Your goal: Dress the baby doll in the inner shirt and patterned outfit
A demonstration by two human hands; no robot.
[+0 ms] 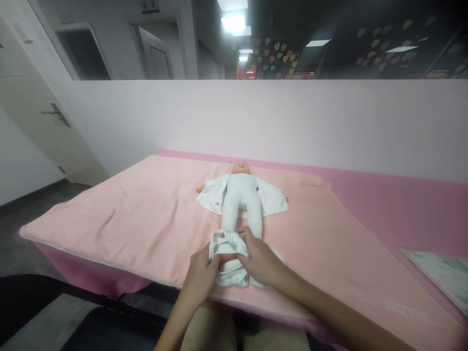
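A baby doll point(243, 187) lies on its back on a pink blanket point(146, 219), head toward the wall and legs toward me. Its arms are in a white baby shirt point(272, 197) that is spread open at both sides. At the doll's feet, my left hand point(203, 273) and my right hand point(258, 256) grip white printed baby pants point(233, 279) by a bunched opening. The left fingers close on its left edge, the right thumb and fingers on its right edge. One of the doll's feet is hidden behind the bunched cloth.
A folded printed cloth point(442, 273) lies on the pink table cover point(383, 209) at the right. Behind the table stands a white wall point(292, 122) with dark glass above it. At the far left is a door point(47, 107). My knees touch near the table's front edge.
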